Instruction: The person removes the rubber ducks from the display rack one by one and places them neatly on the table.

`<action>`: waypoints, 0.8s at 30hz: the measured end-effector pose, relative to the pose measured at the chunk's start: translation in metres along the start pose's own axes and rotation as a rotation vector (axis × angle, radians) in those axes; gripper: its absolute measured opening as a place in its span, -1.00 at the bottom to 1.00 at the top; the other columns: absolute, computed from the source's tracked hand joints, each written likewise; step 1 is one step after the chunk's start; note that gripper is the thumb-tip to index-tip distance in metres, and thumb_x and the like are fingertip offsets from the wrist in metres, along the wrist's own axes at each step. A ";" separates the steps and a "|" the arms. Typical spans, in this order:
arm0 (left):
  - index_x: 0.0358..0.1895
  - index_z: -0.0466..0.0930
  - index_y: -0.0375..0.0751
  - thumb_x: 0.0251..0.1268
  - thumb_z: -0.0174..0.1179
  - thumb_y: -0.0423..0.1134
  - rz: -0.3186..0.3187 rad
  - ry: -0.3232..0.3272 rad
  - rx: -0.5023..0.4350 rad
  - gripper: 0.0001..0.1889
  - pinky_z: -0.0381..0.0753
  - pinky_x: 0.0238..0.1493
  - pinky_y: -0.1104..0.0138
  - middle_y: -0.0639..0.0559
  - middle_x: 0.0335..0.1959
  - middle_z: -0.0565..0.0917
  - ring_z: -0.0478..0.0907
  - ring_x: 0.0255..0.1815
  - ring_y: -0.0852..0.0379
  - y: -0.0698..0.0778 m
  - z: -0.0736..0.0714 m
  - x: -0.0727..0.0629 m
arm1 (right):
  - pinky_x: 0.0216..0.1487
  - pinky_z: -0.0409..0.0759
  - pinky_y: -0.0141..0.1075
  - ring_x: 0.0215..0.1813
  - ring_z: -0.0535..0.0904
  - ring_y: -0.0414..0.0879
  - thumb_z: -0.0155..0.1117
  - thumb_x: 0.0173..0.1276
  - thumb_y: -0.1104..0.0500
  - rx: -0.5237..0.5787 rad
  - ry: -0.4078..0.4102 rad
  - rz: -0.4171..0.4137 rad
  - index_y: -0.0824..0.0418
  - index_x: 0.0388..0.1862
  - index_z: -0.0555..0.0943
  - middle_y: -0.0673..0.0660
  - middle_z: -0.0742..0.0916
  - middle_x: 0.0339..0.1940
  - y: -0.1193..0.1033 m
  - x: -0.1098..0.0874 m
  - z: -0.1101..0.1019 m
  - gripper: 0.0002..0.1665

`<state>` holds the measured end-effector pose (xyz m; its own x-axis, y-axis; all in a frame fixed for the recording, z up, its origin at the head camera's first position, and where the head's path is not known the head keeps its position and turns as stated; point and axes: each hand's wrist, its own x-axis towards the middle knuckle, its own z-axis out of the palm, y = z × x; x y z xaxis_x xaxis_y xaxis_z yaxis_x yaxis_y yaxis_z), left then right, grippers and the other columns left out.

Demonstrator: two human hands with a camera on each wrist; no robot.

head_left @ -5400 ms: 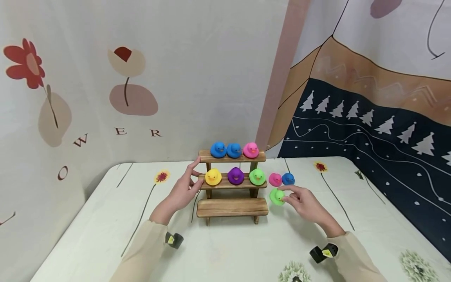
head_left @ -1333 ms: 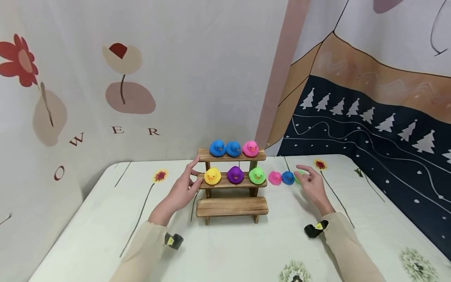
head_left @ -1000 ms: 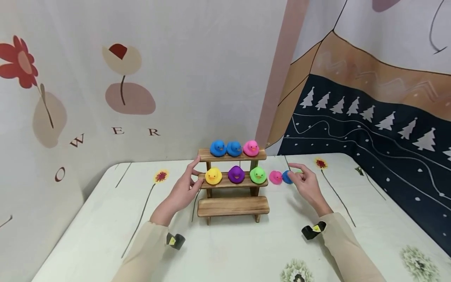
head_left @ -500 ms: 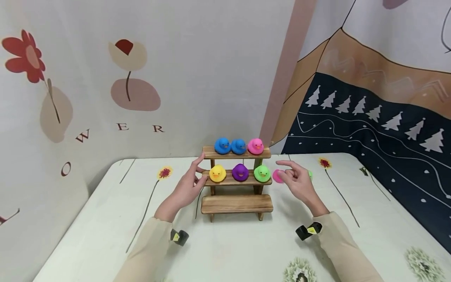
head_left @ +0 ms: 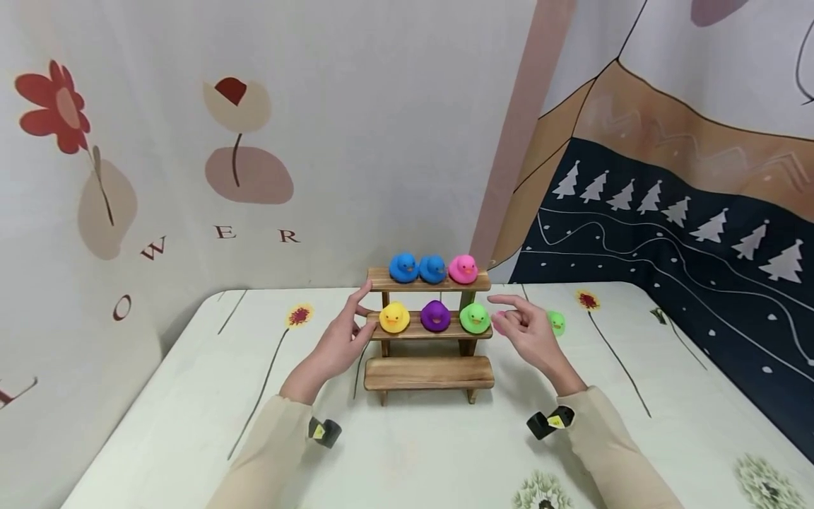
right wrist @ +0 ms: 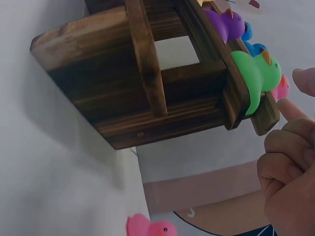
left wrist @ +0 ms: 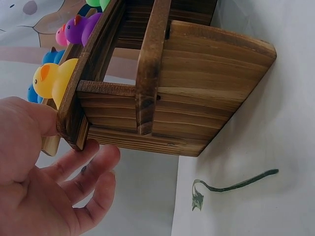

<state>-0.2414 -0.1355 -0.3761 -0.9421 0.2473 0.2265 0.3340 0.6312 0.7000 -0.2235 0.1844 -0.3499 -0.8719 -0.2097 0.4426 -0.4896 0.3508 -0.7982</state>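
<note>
The person's left hand (head_left: 337,346) gripped the left end of the three-tiered wooden stand (head_left: 429,372), thumb against the end of the middle shelf and other fingers reaching behind, a hold that seemed meant to keep it from shifting. The right hand (head_left: 534,339) was near the opposite end, thumb and index finger parted with nothing pinched between them, the remaining fingers folded inward; whether its fingertip touched the wood I couldn't tell.

Partly hidden behind that hand, a pink toy duck (right wrist: 150,227) sat on the desk (head_left: 407,452), and a small green duck (head_left: 557,323) sat on its outer side, both close enough, I judged, for easy reach.

On the middle shelf, a yellow duck (head_left: 394,317), a purple duck (head_left: 435,316) and a larger green duck (head_left: 475,319) stood with gaps between them, perhaps to fill the plank evenly. Above, two blue ducks (head_left: 403,268) crowded together with another pink duck (head_left: 463,269) just beside, at the right. Patterned fabric (head_left: 407,106) hung behind everything.
</note>
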 end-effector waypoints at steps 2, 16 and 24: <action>0.54 -0.18 0.07 0.41 0.09 -0.31 -0.001 0.003 -0.001 -0.22 0.46 -0.33 0.31 -0.25 0.07 0.47 0.40 -0.42 0.11 0.000 0.001 -0.001 | -0.52 0.27 -0.39 -0.66 0.17 -0.28 0.13 0.36 0.43 -0.006 -0.011 0.004 0.51 0.10 0.50 -0.13 0.25 -0.74 -0.001 0.001 0.002 -0.66; 0.55 -0.19 0.07 0.41 0.09 -0.30 -0.006 0.001 0.008 -0.21 0.47 -0.35 0.32 -0.25 0.08 0.46 0.40 -0.43 0.11 0.001 0.000 0.000 | -0.58 0.18 -0.37 -0.67 0.15 -0.29 0.13 0.37 0.42 0.012 -0.038 0.012 0.52 0.10 0.50 -0.11 0.25 -0.74 -0.007 0.004 0.011 -0.66; 0.54 -0.17 -0.02 0.40 0.08 -0.33 0.025 0.011 0.020 -0.23 0.46 -0.31 0.30 -0.27 0.06 0.48 0.39 -0.43 0.12 0.003 0.000 -0.002 | -0.54 0.20 -0.42 -0.65 0.14 -0.35 0.12 0.37 0.42 0.021 -0.058 0.005 0.53 0.10 0.50 -0.12 0.24 -0.74 -0.003 0.006 0.013 -0.66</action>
<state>-0.2388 -0.1342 -0.3744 -0.9337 0.2552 0.2514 0.3579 0.6394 0.6804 -0.2274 0.1698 -0.3502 -0.8716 -0.2607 0.4151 -0.4848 0.3330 -0.8088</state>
